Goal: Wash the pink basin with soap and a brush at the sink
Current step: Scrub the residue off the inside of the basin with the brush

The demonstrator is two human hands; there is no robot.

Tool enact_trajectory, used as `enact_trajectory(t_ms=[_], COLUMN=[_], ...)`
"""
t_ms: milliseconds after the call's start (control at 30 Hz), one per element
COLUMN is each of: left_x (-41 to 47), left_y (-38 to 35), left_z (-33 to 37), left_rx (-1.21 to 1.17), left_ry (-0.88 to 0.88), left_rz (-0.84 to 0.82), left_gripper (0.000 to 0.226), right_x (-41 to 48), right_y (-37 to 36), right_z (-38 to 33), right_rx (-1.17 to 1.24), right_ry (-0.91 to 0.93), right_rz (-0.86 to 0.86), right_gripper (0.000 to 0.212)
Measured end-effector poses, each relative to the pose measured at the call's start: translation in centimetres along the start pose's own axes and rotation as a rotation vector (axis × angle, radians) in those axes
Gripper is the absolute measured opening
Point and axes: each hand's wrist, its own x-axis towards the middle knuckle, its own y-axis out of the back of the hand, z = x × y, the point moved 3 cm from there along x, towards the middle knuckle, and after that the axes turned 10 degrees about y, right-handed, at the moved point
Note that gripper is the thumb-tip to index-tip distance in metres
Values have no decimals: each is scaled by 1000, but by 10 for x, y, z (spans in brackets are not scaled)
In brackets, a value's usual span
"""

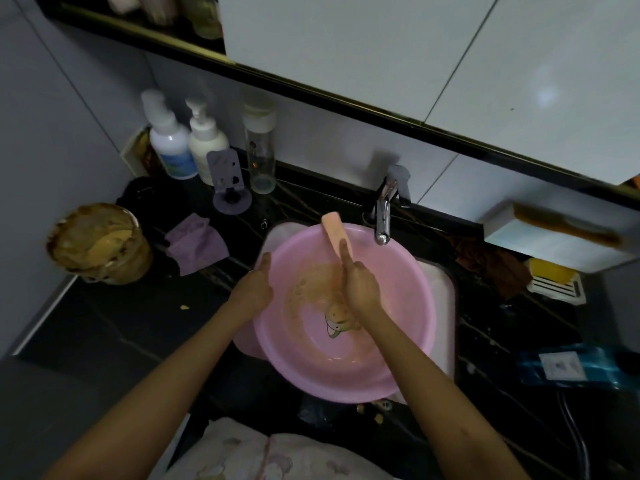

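The pink basin (pixel 398 358) rests in the white sink (pixel 445 299) under the chrome faucet (pixel 382 216). Brownish soapy smears coat its inner floor around a small cartoon print. My left hand (pixel 254 289) grips the basin's left rim and steadies it. My right hand (pixel 358 289) is inside the basin, closed around the pink-handled brush (pixel 334 233). The handle sticks up toward the faucet; the bristle end is hidden under my hand against the smeared floor.
On the dark counter to the left stand a tub of brown soap paste (pixel 98 244), a purple cloth (pixel 197 247), two white bottles (pixel 173 147), a clear bottle (pixel 261 150) and a purple holder (pixel 228 181). To the right lie a brown rag (pixel 491 265), a yellow soap dish (pixel 554 278) and a blue packet (pixel 568 367).
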Motion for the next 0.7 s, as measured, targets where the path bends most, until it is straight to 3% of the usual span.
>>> enact_trajectory(t_ms=[167,367,533,633,700], left_x=[-5,-5,-2,-3,-4], left_y=[0,1,5,10,18], left_z=[4,3,2,4,5], left_rx=[44,85,28,-9,-70], left_ry=[40,53,20,-36,-80], left_rz=[15,25,8,-29,-71], left_gripper=[69,72,70,68,60], right_x=[-9,12,0,2,-6], right_y=[-6,-26,-15,-23,-34], right_z=[11,-23,-2,-34,-58], right_rx=[71,10,279,375,481], right_ry=[-234,109,-199,-7,101], right_rz=[117,-116,150,24,-90], right_gripper=[72,73,65,67,56])
